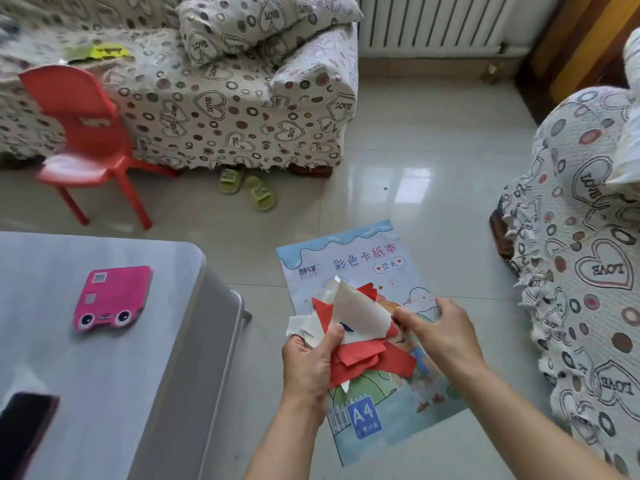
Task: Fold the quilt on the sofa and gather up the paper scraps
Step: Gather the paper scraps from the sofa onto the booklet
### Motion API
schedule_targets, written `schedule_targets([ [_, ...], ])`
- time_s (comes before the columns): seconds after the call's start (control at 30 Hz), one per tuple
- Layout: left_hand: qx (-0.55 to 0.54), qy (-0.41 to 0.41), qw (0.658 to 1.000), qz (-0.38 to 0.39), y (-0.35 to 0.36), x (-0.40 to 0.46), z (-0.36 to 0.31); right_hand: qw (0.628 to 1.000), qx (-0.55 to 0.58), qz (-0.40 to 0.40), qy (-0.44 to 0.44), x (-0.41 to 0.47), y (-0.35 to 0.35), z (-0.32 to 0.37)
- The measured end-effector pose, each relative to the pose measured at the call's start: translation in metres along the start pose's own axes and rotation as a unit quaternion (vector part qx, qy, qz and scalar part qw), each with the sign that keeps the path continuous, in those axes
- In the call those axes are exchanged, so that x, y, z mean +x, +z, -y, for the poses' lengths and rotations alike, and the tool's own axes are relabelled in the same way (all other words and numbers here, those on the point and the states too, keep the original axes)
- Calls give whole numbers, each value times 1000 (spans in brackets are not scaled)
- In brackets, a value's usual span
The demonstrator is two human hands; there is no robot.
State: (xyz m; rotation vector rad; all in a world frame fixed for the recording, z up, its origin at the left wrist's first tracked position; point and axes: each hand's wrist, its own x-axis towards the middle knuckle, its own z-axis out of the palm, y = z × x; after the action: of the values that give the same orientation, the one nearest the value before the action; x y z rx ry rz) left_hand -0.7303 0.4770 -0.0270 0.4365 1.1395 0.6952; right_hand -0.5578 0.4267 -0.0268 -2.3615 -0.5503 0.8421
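- The left hand [311, 362] and the bunch of red and white paper scraps [356, 337] cover the middle of the pale blue illustrated card-paper pad [388, 410]
- The dark flat phone-like object [24, 431] on the grey surface [114, 393] is cut off by the left edge
- The yellow-green item [100, 51] on the heart-patterned sofa [214, 109] is too blurred to identify
- The red plastic child's chair [86, 133] hides part of the sofa front
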Motion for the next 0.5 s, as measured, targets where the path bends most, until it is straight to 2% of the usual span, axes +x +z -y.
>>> schedule_targets([
  [0.2, 79, 77, 988, -105, -105, 14, -45, 993, -37, 13, -110, -54, 90, 58],
  [0.3, 153, 116, 963, -188, -162, 15, -75, 985, -43, 35, -160, -81, 142, 89],
  [0.5, 287, 188, 897, -279, -248, 23, -140, 981, -16, 74, -177, -120, 231, 136],
])
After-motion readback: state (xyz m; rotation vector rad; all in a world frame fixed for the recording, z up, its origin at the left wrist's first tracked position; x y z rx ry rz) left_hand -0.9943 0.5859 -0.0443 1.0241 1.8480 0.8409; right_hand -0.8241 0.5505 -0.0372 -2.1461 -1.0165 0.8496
